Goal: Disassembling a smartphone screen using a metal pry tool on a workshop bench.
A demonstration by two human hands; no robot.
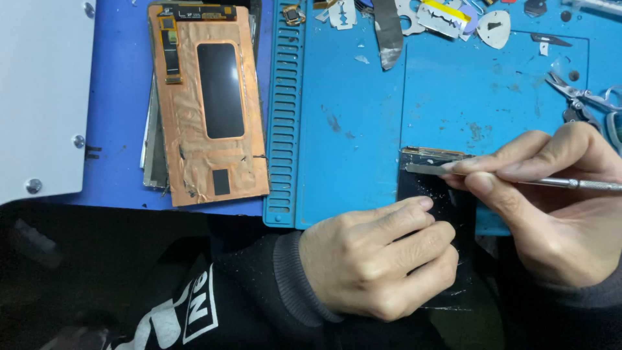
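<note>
Our left hand (379, 262) presses curled fingers on the dark phone screen (431, 194), which lies on the blue mat's (363, 116) near edge. Our right hand (551, 194) pinches a metal scraper (492, 176), blade touching the screen's top. Left of the mat lies a copper-backed panel (210, 104).

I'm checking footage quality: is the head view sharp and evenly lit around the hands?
Head view: sharp on the left hand, right hand and metal tool; blue mat brightly, evenly lit; bottom-left falls into dark shadow; little glare on the dark panel.
</note>
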